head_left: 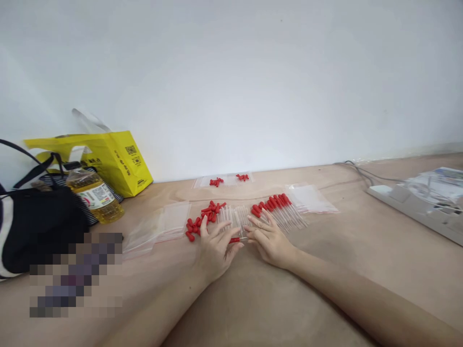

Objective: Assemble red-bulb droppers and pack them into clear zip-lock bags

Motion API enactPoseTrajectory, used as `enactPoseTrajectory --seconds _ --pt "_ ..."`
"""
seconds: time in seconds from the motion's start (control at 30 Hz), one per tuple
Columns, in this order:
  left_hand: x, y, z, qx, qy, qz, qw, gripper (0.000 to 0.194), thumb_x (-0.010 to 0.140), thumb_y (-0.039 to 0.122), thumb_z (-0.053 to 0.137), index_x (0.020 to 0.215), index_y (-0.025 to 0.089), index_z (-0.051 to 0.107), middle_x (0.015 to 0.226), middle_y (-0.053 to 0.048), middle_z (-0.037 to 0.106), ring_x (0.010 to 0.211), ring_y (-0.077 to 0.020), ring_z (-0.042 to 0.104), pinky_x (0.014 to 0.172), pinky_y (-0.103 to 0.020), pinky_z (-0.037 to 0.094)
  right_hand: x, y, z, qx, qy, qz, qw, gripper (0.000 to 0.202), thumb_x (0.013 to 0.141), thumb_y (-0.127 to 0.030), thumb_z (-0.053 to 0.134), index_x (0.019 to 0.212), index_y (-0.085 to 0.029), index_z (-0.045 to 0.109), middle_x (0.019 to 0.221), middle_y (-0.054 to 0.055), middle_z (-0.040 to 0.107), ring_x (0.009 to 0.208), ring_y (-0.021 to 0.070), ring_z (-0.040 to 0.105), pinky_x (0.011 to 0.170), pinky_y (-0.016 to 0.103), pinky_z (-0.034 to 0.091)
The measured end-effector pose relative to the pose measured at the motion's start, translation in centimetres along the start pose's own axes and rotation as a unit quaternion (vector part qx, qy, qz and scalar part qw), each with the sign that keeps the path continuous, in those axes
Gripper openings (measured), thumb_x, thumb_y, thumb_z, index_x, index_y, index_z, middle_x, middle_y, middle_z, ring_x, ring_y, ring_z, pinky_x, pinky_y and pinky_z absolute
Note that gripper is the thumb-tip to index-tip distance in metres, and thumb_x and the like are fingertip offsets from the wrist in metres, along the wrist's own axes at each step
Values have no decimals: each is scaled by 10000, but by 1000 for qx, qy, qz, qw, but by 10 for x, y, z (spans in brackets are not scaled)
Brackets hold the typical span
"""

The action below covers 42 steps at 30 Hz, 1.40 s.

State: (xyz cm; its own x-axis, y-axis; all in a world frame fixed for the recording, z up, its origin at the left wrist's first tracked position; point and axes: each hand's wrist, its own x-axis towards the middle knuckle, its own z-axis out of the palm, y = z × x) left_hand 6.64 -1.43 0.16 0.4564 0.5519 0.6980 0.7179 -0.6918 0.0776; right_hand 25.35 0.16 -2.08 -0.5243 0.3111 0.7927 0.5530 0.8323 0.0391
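Note:
Low over the table, my left hand [216,248] pinches a red rubber dropper bulb [235,240] between thumb and fingers. A thin clear tube [244,238] extends from the bulb toward my right hand [272,242], whose thumb and fingers close on its other end. Just beyond the hands lie several loose clear tubes [231,215] side by side. Loose red bulbs [213,210] are heaped at the left, partly behind my left fingers. To the right, capped droppers [284,208] with red bulbs lie in a slanted row, some partly hidden by my right hand.
Clear zip bags lie left [170,221] and right [311,197]. Another bag [227,180] with red bulbs is near the wall. An oil bottle [99,195], yellow bag [108,159] and black bag [43,226] stand left. A white board-like object [405,205] with a cable sits right.

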Motion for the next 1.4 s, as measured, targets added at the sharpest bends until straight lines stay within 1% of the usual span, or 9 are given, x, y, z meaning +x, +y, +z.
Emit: enactPoseTrajectory --seconds 0.1,0.23,0.37,0.73,0.93,1.07,1.2,1.3,1.4 --pt "0 -4 -1 13 1 -22 1000 235 756 352 559 941 209 568 875 -21 684 917 -226 584 1011 -524 73 -1 2 -1 3 0 12 1000 138 840 -129 410 843 -161 544 935 62 663 1092 216 496 1002 527 236" --pt "1 -3 -1 -7 -3 -16 1000 101 800 288 511 805 230 594 735 33 686 801 -175 602 1016 -509 58 -3 3 0 6 5 22 1000 129 832 -121 422 846 -167 541 940 60 662 1090 215 498 1004 521 236" --pt "1 4 -2 -35 0 -25 999 161 824 262 464 733 222 591 671 40 674 703 -142 596 1019 -501 47 -4 2 1 28 -5 22 999 135 832 -117 405 881 -154 525 938 78 658 1093 201 497 996 511 248" --pt "3 4 -3 -21 -6 -30 999 175 814 259 462 701 223 591 650 39 666 688 -143 584 1017 -503 48 -2 4 -1 51 -39 27 998 157 854 -164 386 884 -160 540 949 74 641 1069 179 501 971 443 290" --pt "2 -4 -2 -2 -30 -36 999 131 805 293 485 819 246 606 755 29 678 804 -174 576 999 -513 65 6 12 -11 -51 -82 39 995 178 831 -229 443 813 -192 617 741 44 615 744 166 522 690 316 382" --pt "2 -18 -3 73 -38 -102 991 365 758 387 514 1083 221 509 1042 -65 614 997 -255 500 950 -527 170 4 31 -14 -73 -95 179 976 241 842 -247 400 820 -173 627 738 52 616 701 151 528 641 263 370" --pt "6 -36 -9 197 -48 -217 955 219 744 269 466 928 190 553 923 -82 609 909 -266 513 926 -529 202 6 48 -19 -124 -156 395 897 221 816 -271 420 933 -211 598 798 24 641 739 158 572 582 239 360" --pt "9 -48 -13 242 -81 -259 932 194 709 240 462 862 196 573 876 -81 588 885 -276 502 904 -534 219 10 51 -22 -157 -197 454 855 208 797 -301 435 914 -227 590 808 23 646 788 182 580 547 239 345" --pt "9 -56 -15 240 -92 -288 922 186 704 262 468 838 219 590 883 -74 569 892 -273 490 885 -530 235 12 50 -21 -170 -218 466 841 196 788 -300 432 879 -229 590 807 30 646 806 196 583 551 244 348"
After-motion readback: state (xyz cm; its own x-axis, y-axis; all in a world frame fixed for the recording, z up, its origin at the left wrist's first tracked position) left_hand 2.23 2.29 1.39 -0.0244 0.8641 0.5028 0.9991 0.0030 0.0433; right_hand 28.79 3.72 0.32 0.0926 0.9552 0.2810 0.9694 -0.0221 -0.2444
